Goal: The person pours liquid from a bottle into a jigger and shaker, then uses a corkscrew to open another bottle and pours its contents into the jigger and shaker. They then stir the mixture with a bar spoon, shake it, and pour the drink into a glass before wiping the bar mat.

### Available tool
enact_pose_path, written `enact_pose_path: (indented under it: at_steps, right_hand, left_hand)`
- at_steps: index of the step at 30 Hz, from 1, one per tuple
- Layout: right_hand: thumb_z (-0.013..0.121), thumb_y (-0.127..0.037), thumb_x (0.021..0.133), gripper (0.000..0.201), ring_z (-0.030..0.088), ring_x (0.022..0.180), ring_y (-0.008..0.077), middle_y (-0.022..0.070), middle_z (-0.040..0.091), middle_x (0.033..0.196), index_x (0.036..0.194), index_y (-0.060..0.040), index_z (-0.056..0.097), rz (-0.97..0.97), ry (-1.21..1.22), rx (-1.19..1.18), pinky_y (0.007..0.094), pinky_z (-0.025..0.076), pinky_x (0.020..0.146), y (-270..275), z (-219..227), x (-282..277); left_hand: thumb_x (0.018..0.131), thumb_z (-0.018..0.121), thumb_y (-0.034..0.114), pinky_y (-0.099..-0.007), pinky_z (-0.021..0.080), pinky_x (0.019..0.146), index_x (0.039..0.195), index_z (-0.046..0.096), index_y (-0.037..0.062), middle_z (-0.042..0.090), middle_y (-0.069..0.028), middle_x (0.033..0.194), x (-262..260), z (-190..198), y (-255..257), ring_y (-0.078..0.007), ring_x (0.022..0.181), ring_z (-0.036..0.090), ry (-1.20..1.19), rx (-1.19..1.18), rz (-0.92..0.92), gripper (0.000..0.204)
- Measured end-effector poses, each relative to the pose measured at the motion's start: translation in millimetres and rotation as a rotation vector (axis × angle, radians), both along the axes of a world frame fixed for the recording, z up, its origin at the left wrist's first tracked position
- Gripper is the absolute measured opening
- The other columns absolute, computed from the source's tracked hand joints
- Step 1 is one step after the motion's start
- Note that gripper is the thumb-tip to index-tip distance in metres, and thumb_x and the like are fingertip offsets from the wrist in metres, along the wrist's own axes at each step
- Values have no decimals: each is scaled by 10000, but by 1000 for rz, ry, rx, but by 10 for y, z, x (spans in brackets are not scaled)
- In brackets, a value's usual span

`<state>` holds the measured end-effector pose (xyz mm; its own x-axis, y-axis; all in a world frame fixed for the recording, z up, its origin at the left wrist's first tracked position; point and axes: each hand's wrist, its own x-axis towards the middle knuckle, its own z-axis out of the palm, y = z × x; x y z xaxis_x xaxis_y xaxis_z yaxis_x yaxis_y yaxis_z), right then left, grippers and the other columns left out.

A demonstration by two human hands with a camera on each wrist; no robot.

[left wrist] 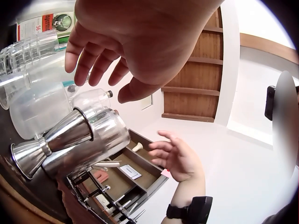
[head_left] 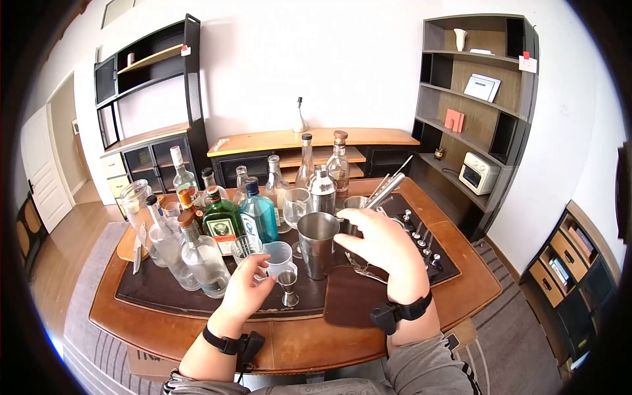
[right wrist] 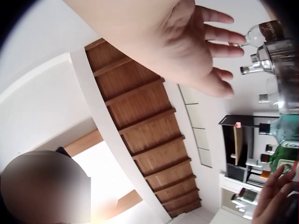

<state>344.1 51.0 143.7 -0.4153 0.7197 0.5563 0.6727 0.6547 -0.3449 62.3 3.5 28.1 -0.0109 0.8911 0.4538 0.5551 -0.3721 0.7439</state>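
Note:
My left hand (head_left: 242, 288) hovers just left of a steel double-ended jigger (head_left: 288, 288), its fingers spread loosely with nothing between them. Behind the jigger stand a frosted plastic measuring cup (head_left: 280, 255) and a cut-glass tumbler (head_left: 243, 246). A tall steel shaker tin (head_left: 316, 247) stands upright near the middle, its mouth facing up. My right hand (head_left: 382, 238) is at the tin's right, fingertips close to its rim. In the right wrist view those fingers (right wrist: 224, 35) stretch out apart and grip nothing. The left wrist view shows the jigger (left wrist: 70, 128) in front of the cup.
Several liquor bottles, among them a green one (head_left: 222, 220) and a blue one (head_left: 259, 214), crowd the table's left. A steel cobbler shaker (head_left: 322, 187) and a stemmed glass (head_left: 297, 205) stand behind the tin. Bar tools (head_left: 385, 191) and a brown leather mat (head_left: 355, 299) lie right.

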Motion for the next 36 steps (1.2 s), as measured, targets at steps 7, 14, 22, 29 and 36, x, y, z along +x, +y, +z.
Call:
enact_pose_path:
  at_steps: [7, 14, 22, 29, 36]
  right_hand:
    - [720, -402, 788, 366, 666, 883, 324, 144, 688, 889, 917, -70, 639, -49, -261, -183, 423, 536, 760, 501, -515, -287]
    - [734, -363, 784, 298, 672, 809, 306, 123, 693, 834, 815, -77, 657, 58, -205, -118, 406, 525, 706, 442, -298, -134]
    - [797, -325, 732, 319, 585, 665, 298, 88, 563, 701, 736, -75, 599, 192, -94, 184, 402, 444, 571, -169, 176, 115]
    - [824, -327, 715, 373, 553, 699, 318, 102, 544, 763, 817, -63, 581, 693, -60, 77, 401, 418, 595, -419, 242, -73]
    - [737, -300, 855, 390, 651, 900, 247, 112, 663, 1004, 1103, -40, 585, 715, 164, -285, 350, 504, 765, -146, 90, -225]
  left_hand:
    - [783, 722, 55, -303, 508, 715, 1171, 597, 59, 626, -82, 1009, 23, 67, -45, -186, 833, 619, 68, 18, -16, 408]
    - [777, 727, 56, -314, 504, 748, 1196, 580, 61, 639, -82, 1007, 0, 55, -56, -196, 867, 625, 29, 59, -55, 443]
    - [690, 844, 119, -366, 478, 893, 1359, 452, 49, 532, -143, 1249, 100, 311, -347, -270, 1121, 545, 97, 157, -301, 778]
    - [614, 896, 115, -406, 328, 1093, 1441, 307, 23, 484, -152, 1353, 166, 325, -382, -269, 1288, 443, -131, -70, -696, 1019]
    - [616, 882, 125, -455, 301, 1107, 1504, 15, 47, 325, -152, 1450, 261, 37, -372, -275, 1342, 352, -710, -8, -642, 1244]
